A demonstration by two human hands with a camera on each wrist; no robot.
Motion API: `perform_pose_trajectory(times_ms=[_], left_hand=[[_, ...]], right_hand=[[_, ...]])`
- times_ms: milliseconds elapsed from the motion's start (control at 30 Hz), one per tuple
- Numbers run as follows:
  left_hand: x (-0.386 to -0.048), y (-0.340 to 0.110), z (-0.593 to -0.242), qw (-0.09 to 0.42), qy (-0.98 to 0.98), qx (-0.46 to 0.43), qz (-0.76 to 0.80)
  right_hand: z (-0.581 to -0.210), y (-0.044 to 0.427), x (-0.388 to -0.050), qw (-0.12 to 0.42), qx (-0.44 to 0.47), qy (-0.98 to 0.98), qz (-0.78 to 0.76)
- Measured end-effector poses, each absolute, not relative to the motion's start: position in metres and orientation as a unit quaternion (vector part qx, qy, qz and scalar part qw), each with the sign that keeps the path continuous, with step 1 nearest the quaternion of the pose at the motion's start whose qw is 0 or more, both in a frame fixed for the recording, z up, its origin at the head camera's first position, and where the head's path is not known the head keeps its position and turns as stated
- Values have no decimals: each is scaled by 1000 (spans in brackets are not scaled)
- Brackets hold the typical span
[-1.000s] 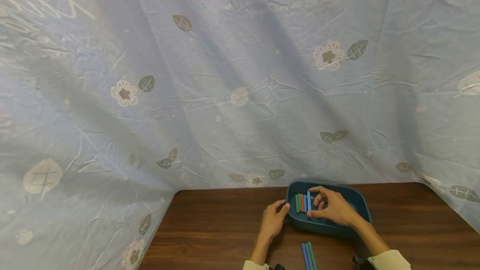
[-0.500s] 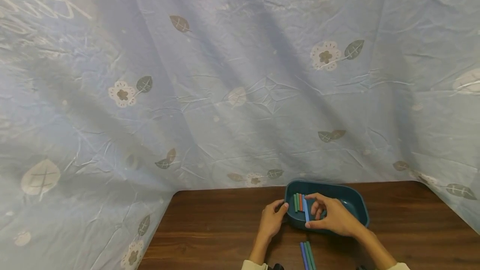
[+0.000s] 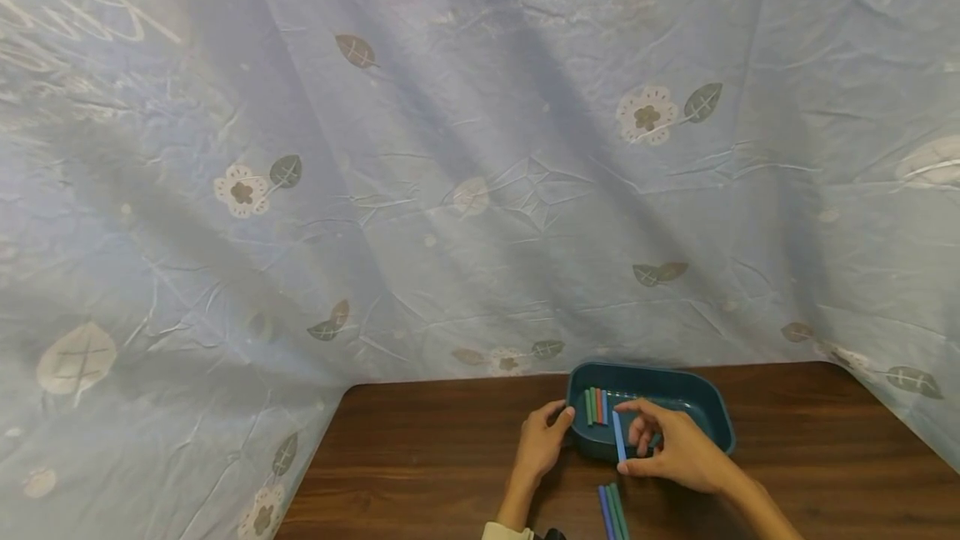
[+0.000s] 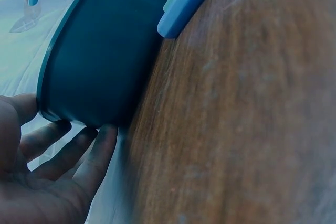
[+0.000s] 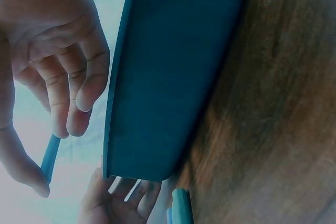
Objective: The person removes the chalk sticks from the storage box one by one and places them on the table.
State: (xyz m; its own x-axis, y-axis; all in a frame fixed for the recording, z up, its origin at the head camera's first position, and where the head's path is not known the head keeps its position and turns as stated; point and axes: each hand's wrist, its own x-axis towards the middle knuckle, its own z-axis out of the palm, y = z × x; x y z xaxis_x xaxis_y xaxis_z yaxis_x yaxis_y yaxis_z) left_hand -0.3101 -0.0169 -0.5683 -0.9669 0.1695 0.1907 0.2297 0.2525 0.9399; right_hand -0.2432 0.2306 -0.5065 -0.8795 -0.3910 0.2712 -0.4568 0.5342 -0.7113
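Note:
My right hand [image 3: 675, 444] pinches a slim light-blue stick [image 3: 619, 437] between thumb and fingertips, above the near rim of a dark teal tray [image 3: 667, 375]. In the right wrist view that stick [image 5: 51, 158] spans from thumb to fingers. My left hand [image 3: 542, 444] holds the tray's left end. From the left wrist view, the thumb lies at the rim and the fingers [image 4: 97, 156] touch the outer wall. Several sticks [image 3: 596, 407], green, red and blue, lie side by side inside the tray's left part.
Three more sticks [image 3: 613, 512], one blue-violet and two green, lie together on the brown wooden table [image 3: 420, 457] in front of the tray. A pale patterned cloth [image 3: 450, 273] hangs behind the table's far edge.
The right hand has lifted the light-blue stick from beside the others in the tray and brought it toward the near rim. The left hand stays at the tray's end.

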Motion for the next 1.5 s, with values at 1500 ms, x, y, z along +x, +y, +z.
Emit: perform_pose_trajectory(times_ms=[1500], left_hand=[[-314,-15,-570,19,-782,-128,-610]], right_hand=[[-547,235,-216,-86,279,-842,454]])
